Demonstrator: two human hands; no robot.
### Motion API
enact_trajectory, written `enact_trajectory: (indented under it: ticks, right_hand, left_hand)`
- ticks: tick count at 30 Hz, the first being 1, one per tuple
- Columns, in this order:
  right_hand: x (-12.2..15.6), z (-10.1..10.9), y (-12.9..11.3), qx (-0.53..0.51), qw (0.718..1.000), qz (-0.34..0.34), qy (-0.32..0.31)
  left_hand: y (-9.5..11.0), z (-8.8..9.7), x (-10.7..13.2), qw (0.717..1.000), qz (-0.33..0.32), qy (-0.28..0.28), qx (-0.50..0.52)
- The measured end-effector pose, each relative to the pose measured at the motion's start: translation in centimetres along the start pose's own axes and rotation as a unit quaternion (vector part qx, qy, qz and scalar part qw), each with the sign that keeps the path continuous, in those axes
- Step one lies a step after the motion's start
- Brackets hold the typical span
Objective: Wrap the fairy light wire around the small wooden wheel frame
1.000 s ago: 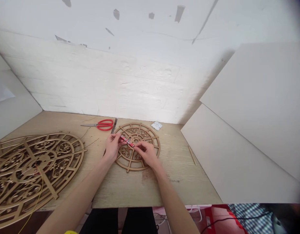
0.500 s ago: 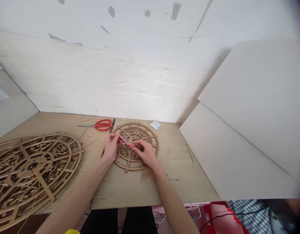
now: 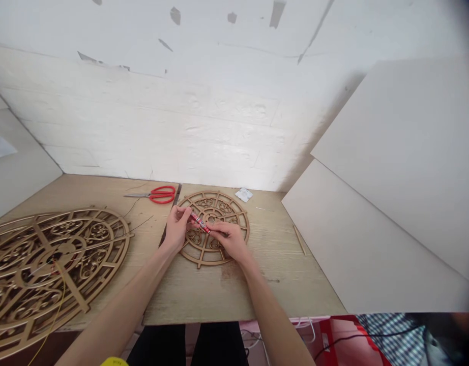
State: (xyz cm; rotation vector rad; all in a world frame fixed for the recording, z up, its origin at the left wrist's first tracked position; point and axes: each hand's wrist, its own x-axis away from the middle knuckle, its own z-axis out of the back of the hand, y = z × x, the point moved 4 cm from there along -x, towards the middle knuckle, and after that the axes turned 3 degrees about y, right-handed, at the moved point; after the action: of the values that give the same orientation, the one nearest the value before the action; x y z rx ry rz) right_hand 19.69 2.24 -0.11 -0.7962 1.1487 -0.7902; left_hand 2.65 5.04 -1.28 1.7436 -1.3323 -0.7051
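A small red and white tube [image 3: 199, 221] is held between both hands just above a round wooden fretwork disc [image 3: 234, 219] lying on the wooden table [image 3: 204, 290]. My left hand [image 3: 177, 227] pinches the tube's left end with closed fingers. My right hand [image 3: 229, 239] grips its right end, fingers curled, resting over the disc's middle.
A much larger wooden fretwork panel [image 3: 47, 264] with thin wires lies at the left. Red-handled scissors [image 3: 154, 194] and a small white packet [image 3: 243, 194] sit near the back wall. A thin stick [image 3: 299, 240] lies by white boards [image 3: 375, 213] leaning at the right.
Both hands stay on the tube over the disc, with only slight finger shifts. The view has drifted a little.
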Motion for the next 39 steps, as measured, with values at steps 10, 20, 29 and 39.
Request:
enact_trajectory:
  ticks: [10,20,29,39]
  right_hand:
    - [-0.1,2.5,-0.6,-0.008,0.994,-0.085,0.072]
    - [0.1,6.7,0.4,0.225,0.964,-0.075,0.123]
    - [0.0,4.7,0.2,0.254,0.96,-0.115,0.023]
    - [0.1,4.0,-1.3,-0.179,0.974,-0.136,0.036]
  left_hand:
    - [1.2,0.1,-0.3,0.998,0.04,-0.025,0.032]
    - [2.3,0.8,-0.8,0.99,0.094,0.079,0.077]
    - [2.3,0.7,-0.6,0.989,0.099,0.084,0.078]
    - [1.7,1.0,-1.0,0.989,0.099,0.079,0.073]
